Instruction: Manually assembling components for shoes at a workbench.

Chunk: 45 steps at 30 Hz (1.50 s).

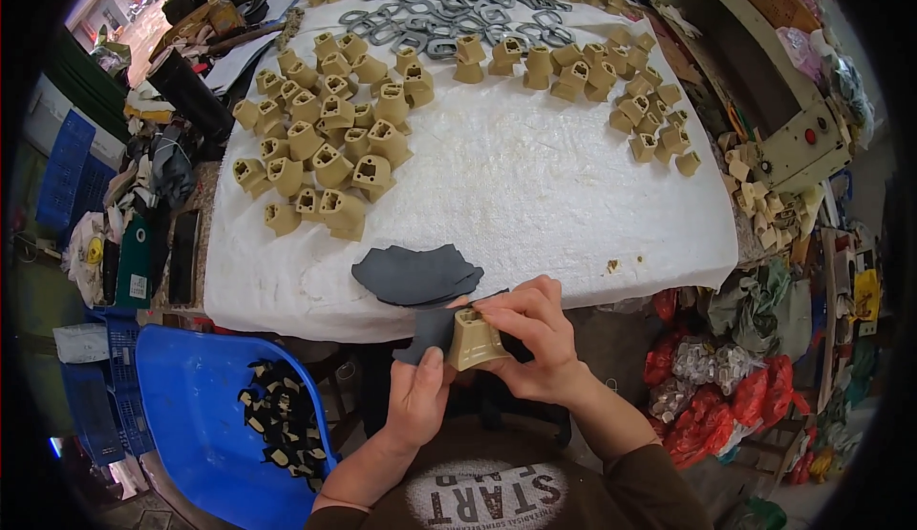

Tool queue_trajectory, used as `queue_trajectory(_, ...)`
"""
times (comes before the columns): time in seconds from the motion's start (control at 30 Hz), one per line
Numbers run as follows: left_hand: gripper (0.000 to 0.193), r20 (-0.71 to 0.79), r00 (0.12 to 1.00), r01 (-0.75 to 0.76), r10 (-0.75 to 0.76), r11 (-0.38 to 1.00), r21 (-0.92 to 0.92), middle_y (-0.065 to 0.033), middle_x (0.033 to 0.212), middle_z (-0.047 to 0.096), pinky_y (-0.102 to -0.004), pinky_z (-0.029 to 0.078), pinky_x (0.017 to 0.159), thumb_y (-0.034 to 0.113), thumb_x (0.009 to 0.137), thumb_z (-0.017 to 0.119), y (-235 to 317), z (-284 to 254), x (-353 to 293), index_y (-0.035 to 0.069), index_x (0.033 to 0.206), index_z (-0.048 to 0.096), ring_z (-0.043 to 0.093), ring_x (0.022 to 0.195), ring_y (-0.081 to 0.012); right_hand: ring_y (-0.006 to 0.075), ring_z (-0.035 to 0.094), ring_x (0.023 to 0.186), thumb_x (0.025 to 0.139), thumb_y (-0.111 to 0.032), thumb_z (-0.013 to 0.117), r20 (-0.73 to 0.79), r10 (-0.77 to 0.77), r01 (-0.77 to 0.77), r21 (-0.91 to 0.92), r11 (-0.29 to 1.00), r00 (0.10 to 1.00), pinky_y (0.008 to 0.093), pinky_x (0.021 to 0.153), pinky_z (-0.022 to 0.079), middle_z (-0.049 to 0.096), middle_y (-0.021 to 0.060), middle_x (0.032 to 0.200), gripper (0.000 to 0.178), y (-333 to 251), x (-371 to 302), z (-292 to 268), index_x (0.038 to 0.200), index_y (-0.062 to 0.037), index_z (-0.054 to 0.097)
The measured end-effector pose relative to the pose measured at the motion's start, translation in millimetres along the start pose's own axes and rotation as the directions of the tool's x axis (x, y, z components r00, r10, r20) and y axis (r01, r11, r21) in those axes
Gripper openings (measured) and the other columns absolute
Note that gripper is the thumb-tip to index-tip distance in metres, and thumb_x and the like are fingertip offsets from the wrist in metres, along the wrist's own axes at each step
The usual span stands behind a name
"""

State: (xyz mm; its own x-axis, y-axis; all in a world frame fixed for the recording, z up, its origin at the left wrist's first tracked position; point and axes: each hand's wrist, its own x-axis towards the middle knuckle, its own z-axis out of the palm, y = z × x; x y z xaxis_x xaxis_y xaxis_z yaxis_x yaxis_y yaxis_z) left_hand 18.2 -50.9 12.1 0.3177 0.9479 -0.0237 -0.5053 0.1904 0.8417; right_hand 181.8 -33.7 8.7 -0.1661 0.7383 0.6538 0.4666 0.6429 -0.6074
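At the white-covered table point(544, 186), the left hand point(418, 399) pinches grey sheeting point(430, 329), the curled right hand point(537, 339) a beige block point(476, 345).

- Shirt point(597, 482): dark brown cloth, plain around the chest print;
- Print point(415, 503): a pale, greyish-white oval with a speckled, uneven edge; large blocky dark lettering point(492, 499) sits inside it – smaller characters too, too fine to make out;
- Right sleeve point(654, 487): the same dark brown, ending near the elbow;
- Left sleeve point(334, 518): dark as well – only a little shows at the lower edge;
- Left hand point(417, 401) and right hand point(537, 339): bare, as are both forearms.
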Motion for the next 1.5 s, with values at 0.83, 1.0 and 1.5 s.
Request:
queue_trajectory(0.83,0.056,0.102,0.981,0.111,-0.167,0.903,0.414,-0.0162,0.126,0.050,-0.0314,0.044,0.090,0.027,0.096,0.041,-6.5,-9.7,10.0,-0.003,0.140,0.026,0.056,0.106,-0.0213,0.0195,0.049,0.082,0.058,-0.015,0.076,0.285,0.139,-0.038,-0.334,0.942,0.948,0.0418,0.081,0.026,0.053,0.0008,0.091,0.045,1.4,-4.3,-16.6,0.098,-0.0091,0.058)
queue_trajectory(1.0,0.063,0.383,0.823,0.509,-0.419,0.844,-0.170,-0.0145,0.130,0.045,-0.0354,0.044,0.092,0.039,0.093,0.046,-18.7,-36.3,12.6,-0.004,0.137,0.031,0.052,0.110,-0.0221,0.0208,0.048,0.085,0.061,-0.020,0.078,0.222,0.095,-0.085,-0.056,0.995,0.970,0.0410,0.083,0.026,0.054,0.0012,0.092,0.045,5.7,-7.7,-21.2,0.101,-0.0093,0.059)
queue_trajectory(1.5,0.035,0.062,0.934,0.353,-0.352,0.936,-0.003,-0.0086,0.103,0.055,-0.0281,0.046,0.074,0.025,0.088,0.052,-19.0,-7.7,9.6,-0.001,0.111,0.052,0.054,0.088,-0.0134,0.0227,0.049,0.083,0.063,-0.022,0.079,0.265,0.067,-0.079,0.036,0.996,0.962,0.0392,0.084,0.028,0.054,0.0041,0.090,0.047,6.4,-10.4,-22.9,0.101,-0.0067,0.058)
